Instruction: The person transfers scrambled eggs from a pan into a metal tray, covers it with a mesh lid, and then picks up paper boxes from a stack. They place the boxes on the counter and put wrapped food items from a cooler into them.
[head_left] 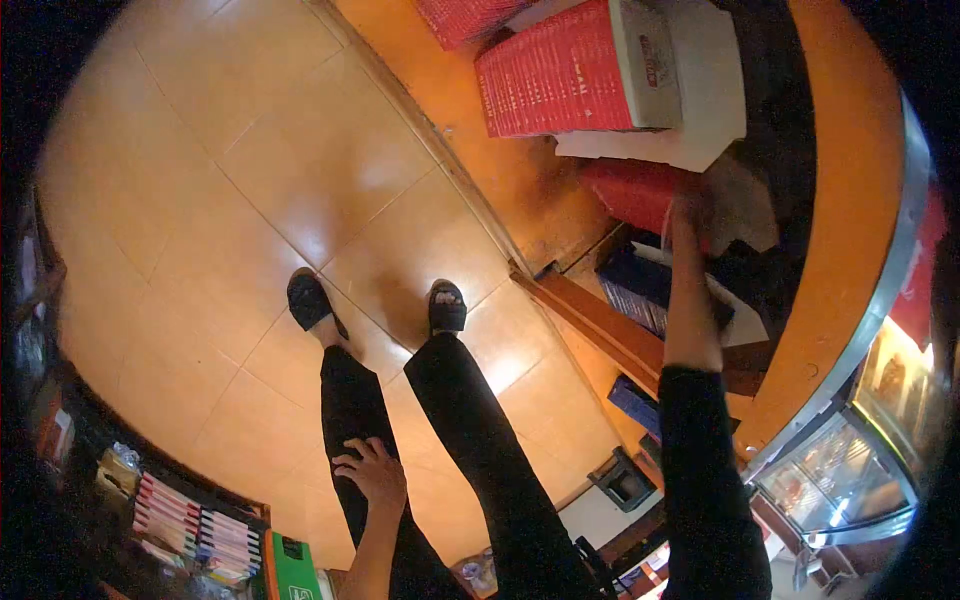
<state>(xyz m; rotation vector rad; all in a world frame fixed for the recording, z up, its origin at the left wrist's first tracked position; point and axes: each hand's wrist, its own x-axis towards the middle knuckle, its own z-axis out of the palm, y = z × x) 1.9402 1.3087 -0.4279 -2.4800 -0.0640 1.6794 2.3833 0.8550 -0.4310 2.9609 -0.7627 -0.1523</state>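
Note:
My left hand (pixel 375 472) rests on my left thigh, in black trousers (pixel 350 410), with its fingers spread and nothing in it. My right arm, in a black sleeve, reaches into an orange cabinet shelf. My right hand (pixel 690 205) is at a red stack (pixel 635 190) there, dim and blurred, so its fingers and anything in them cannot be made out. Just above it stands a large stack of red books or boxes (pixel 560 80) beside a white block. Dark blue stacked items (pixel 635 285) lie below the hand.
An orange counter edge (pixel 850 230) curves along the right, with a glass display case (pixel 835 475) beyond it. Wooden shelf dividers (pixel 590 325) stick out near my arm. Pink and white packs (pixel 195 525) and a green box (pixel 290 570) are at lower left.

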